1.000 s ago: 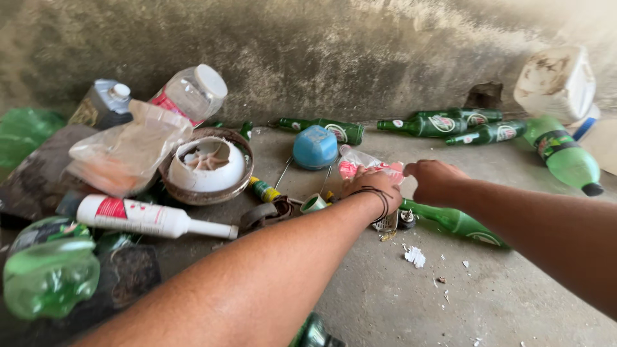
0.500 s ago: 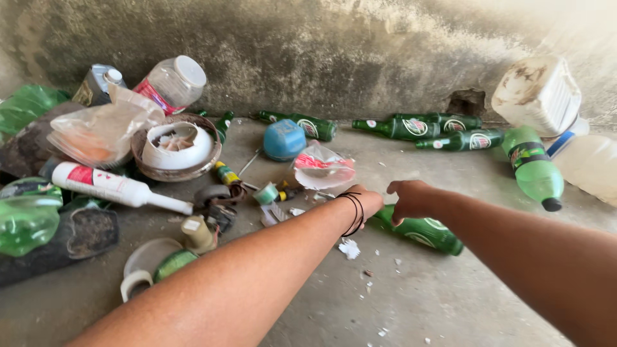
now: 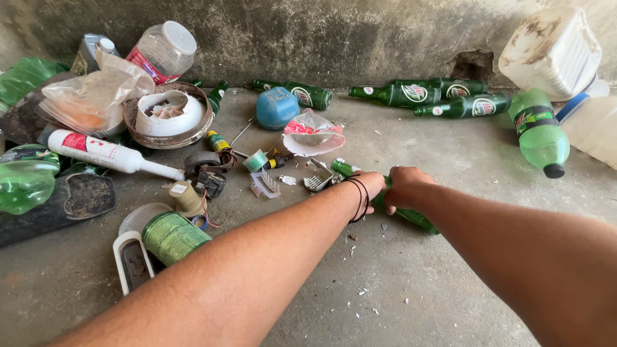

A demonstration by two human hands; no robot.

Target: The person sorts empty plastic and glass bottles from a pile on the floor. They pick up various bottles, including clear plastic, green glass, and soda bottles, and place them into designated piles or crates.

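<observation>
Closer now, both hands (image 3: 392,187) clamp green bottle (image 3: 418,218) on littered concrete floor (image 3: 398,302).

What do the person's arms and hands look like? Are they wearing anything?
Both arms are bare, with no sleeves showing anywhere in view. The left hand has thin black bands looped around its wrist, like a couple of cords or hair ties. The right hand wears nothing: no glove, watch or bracelet. No rings show on either hand, though the fingers are mostly hidden from view.
</observation>
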